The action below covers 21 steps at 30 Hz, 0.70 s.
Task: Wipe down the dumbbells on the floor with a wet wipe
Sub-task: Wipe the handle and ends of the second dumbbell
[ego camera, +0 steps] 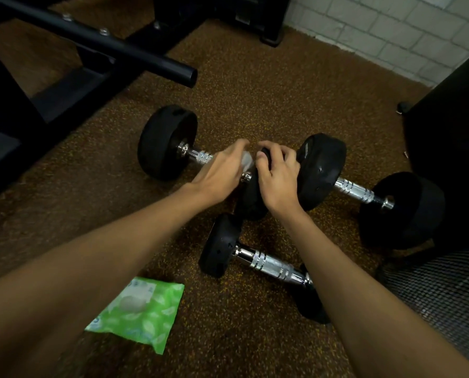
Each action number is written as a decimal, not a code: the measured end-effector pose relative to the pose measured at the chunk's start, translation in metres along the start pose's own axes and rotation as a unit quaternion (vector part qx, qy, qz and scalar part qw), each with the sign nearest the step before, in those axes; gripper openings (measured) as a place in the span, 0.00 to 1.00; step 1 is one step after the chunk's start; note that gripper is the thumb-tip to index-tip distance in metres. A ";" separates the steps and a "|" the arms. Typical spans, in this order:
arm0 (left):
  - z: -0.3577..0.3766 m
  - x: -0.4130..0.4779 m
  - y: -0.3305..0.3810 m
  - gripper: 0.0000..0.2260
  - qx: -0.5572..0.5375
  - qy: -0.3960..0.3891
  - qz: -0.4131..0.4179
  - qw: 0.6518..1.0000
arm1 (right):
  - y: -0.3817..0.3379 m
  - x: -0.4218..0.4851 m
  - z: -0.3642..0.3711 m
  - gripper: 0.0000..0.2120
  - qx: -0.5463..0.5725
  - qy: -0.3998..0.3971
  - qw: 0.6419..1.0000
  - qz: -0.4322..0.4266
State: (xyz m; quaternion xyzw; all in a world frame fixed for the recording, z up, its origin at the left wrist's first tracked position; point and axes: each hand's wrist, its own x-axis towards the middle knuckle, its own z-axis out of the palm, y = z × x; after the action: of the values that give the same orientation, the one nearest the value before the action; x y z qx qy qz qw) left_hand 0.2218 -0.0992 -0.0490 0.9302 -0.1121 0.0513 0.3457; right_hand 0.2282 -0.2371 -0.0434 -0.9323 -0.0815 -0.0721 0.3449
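Your L hand pinches the limp wet wipe at the chrome handle of the far-left dumbbell on the floor, R hand curled over its inner plate: heavy, prob. rolls, so steady it there.

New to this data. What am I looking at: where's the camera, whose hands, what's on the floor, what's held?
No robot: a person works bare-handed. The one picture comes from a wide-angle camera on their head, looking forward and down, so both forearms enter from the bottom. Three dumbbells lie on the speckled floor: a left dumbbell, a right dumbbell and a near dumbbell. The left hand holds a white wet wipe at the left dumbbell's handle. The right hand grips that dumbbell's inner weight. A green pack of wipes lies on the floor at lower left. A black frame stands at the upper left.
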 end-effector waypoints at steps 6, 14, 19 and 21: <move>-0.015 0.000 -0.011 0.20 0.064 -0.144 0.074 0.985 | -0.004 -0.001 -0.002 0.15 0.010 0.005 1.000 0.013; -0.026 0.016 -0.025 0.24 0.155 -0.243 0.083 0.954 | -0.011 -0.003 -0.008 0.15 0.026 0.008 0.999 0.021; -0.017 0.026 -0.029 0.19 0.144 -0.206 0.079 0.965 | -0.011 -0.001 -0.009 0.15 0.028 -0.002 0.999 0.026; -0.018 0.029 -0.031 0.19 0.113 -0.223 0.058 0.967 | -0.009 0.002 -0.008 0.15 0.025 -0.002 0.999 0.026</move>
State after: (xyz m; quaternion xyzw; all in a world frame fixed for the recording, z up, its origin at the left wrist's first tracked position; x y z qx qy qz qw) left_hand 0.2576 -0.0693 -0.0497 0.9432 -0.2339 -0.1245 0.2006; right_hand 0.2273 -0.2350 -0.0316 -0.9251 -0.0599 -0.0595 0.3702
